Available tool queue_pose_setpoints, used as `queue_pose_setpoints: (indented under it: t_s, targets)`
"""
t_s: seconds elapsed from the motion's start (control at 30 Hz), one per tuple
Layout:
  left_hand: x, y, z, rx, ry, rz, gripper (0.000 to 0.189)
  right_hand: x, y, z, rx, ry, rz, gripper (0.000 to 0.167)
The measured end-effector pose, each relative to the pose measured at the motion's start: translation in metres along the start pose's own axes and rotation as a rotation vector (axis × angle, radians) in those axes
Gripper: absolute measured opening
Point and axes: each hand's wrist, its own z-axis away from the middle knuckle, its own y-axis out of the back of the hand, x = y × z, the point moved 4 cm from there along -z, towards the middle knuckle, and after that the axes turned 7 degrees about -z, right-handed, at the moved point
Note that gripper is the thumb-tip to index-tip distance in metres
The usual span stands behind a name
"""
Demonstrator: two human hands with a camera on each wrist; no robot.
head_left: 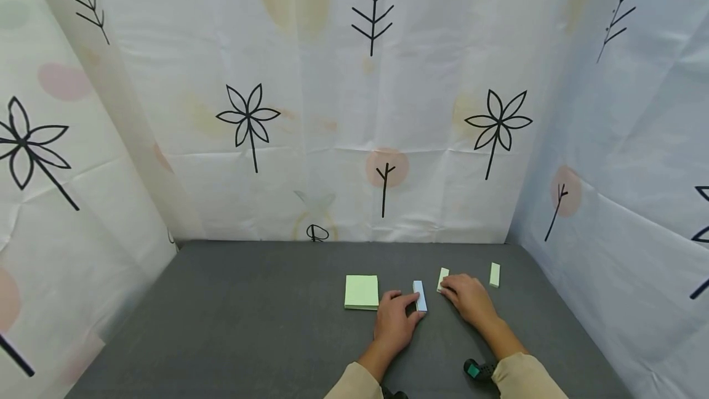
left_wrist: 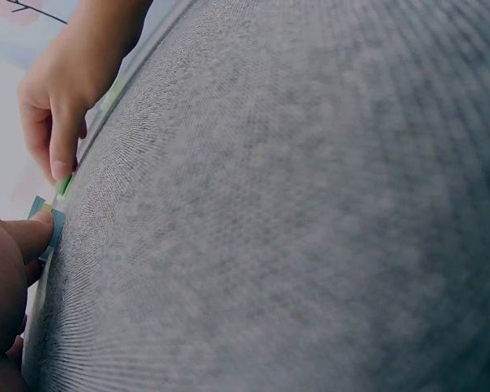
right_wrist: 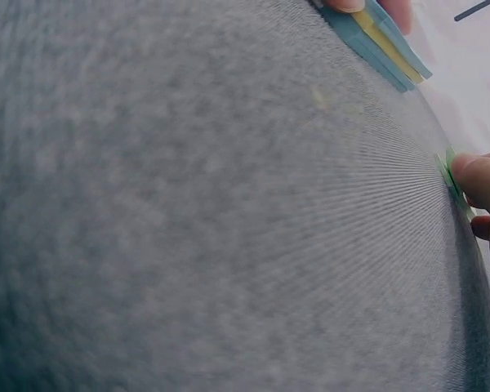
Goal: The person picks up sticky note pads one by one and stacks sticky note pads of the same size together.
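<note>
My left hand (head_left: 393, 323) pinches a narrow light-blue sticky-note pad (head_left: 421, 296) between thumb and fingers. In the right wrist view that blue pad (right_wrist: 384, 45) shows a yellow layer between its blue ones. To its right, my right hand (head_left: 469, 296) pinches a narrow pale-green sticky-note pad (head_left: 442, 278), partly covered by the fingertips. The green pad (right_wrist: 451, 181) stands low at the table surface in the right wrist view. Just left of my left hand lies a square light-green sticky-note pad (head_left: 361, 292).
Another narrow pale-green pad (head_left: 495, 274) lies to the right, beyond the right hand. The grey table (head_left: 266, 325) ends at patterned white curtains (head_left: 332, 196) at the back and sides. A black wrist device (head_left: 479, 370) with a green patch sits by the right sleeve.
</note>
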Motion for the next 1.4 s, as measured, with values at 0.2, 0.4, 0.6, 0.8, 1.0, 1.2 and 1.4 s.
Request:
queue_pose_setpoints:
  t_s: [0.2,0.4,0.6,0.8,1.0,1.2,1.4]
  targets:
    - [0.000,0.000,0.000,0.001,-0.011,-0.005,0.035,0.000,0.000,-0.001,-0.023,-0.020,-0.017,0.015]
    - [0.001,0.001,0.000,0.004,-0.020,-0.009,0.035,0.000,0.002,-0.001,-0.036,-0.052,-0.040,0.014]
    - [0.000,0.000,0.000,-0.012,-0.009,-0.004,0.035,0.006,0.001,-0.003,-0.031,-0.194,-0.123,0.021]
    - [-0.001,-0.001,-0.001,-0.003,-0.008,-0.020,0.035,0.017,-0.005,-0.013,-0.051,-0.319,-0.167,0.031]
    - [0.000,0.001,0.000,0.002,-0.007,-0.010,0.035,0.024,-0.010,-0.018,-0.116,-0.392,-0.122,0.037]
    - [0.001,0.000,0.000,0.000,-0.002,-0.006,0.035,0.028,-0.012,-0.020,-0.170,-0.465,-0.122,0.038]
    - [0.001,0.000,0.000,-0.001,-0.005,-0.012,0.035,0.030,-0.012,-0.022,-0.213,-0.510,-0.117,0.037]
